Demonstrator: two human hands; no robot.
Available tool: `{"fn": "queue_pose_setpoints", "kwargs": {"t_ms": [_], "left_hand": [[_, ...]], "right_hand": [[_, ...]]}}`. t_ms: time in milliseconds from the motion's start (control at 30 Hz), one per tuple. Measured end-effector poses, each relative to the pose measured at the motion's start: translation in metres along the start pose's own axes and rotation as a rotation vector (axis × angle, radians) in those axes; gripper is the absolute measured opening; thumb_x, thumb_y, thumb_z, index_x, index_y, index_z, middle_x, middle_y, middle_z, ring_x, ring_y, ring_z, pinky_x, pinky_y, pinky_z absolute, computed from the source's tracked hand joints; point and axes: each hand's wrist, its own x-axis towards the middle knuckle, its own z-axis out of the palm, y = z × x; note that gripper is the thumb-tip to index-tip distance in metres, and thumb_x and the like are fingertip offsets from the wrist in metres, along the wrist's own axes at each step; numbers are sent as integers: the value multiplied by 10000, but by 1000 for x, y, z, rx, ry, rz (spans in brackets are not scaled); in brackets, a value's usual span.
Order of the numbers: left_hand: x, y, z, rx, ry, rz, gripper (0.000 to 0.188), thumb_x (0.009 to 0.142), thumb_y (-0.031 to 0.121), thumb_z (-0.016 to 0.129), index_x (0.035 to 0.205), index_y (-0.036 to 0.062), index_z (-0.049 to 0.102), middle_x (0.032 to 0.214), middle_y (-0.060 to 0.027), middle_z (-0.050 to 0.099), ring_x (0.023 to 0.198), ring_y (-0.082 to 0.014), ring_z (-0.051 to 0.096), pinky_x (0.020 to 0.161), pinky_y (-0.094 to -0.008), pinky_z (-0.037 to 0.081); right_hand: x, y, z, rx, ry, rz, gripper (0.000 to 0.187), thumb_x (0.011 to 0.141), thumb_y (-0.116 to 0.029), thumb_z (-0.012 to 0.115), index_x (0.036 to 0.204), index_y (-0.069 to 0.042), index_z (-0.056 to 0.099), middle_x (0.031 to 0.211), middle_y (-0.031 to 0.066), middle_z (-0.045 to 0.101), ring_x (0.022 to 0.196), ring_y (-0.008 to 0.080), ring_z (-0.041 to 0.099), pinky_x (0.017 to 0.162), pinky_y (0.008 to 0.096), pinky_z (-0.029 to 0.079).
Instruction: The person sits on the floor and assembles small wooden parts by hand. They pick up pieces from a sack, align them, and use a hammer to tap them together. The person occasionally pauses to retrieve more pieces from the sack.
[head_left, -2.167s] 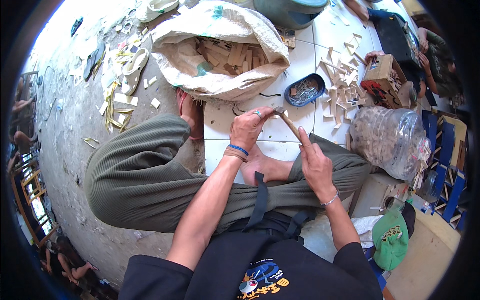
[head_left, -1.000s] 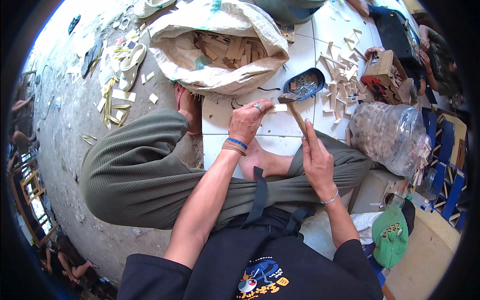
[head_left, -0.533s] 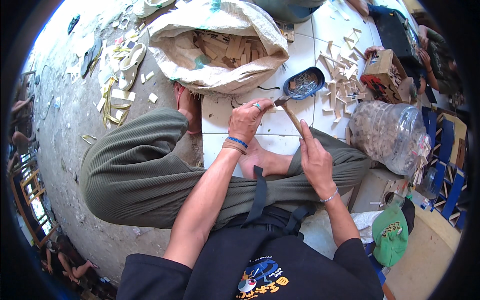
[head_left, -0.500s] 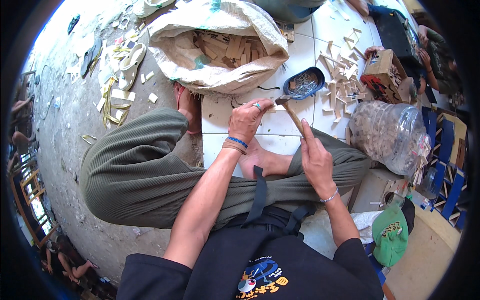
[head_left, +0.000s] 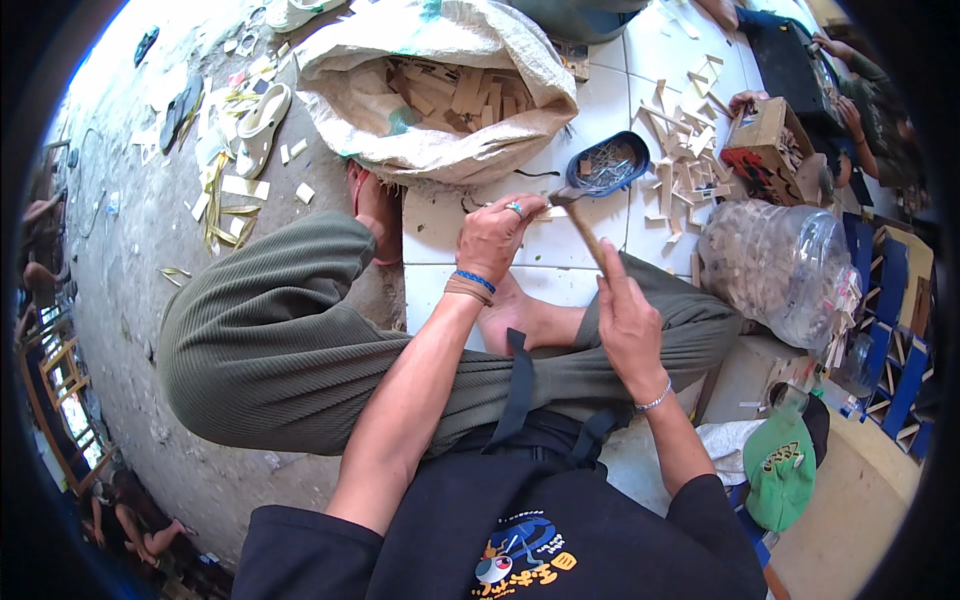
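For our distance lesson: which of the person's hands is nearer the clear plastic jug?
Right. The right hand, gripping a hammer, is left of the jug; the left hand lies farther left, past the hammer.

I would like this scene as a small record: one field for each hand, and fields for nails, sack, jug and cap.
Left hand: pinched beside the hammer head; what it pinches is unclear
Right hand: gripping the hammer by its handle
Nails: in a blue bowl
Sack: open, wood pieces inside
Jug: clear, to the right
Cap: green, lower right
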Motion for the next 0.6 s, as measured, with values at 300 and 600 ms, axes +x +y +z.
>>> {"fn": "queue_pose_setpoints", "kwargs": {"t_ms": [300, 600], "left_hand": [[0, -4, 0, -12, 18, 3, 167, 924, 115, 738, 1088, 130, 767, 1072, -56, 777, 937, -263, 756, 792, -347, 611], [-2, -6, 0, -131, -6, -36, 167, 936, 134, 722, 1101, 135, 743, 1100, -80, 766, 948, -314, 741, 806, -392, 607]], "right_hand": [[62, 11, 0, 250, -112, 329, 412, 1020, -312, 665, 1353, -70, 640, 806, 205, 710, 728, 406, 690, 672, 452, 531], [100, 19, 52, 442, -146, 371, 420, 971, -443, 724, 1029, -28, 744, 655, 72, 607, 623, 138, 545, 605, 354, 464]]}}
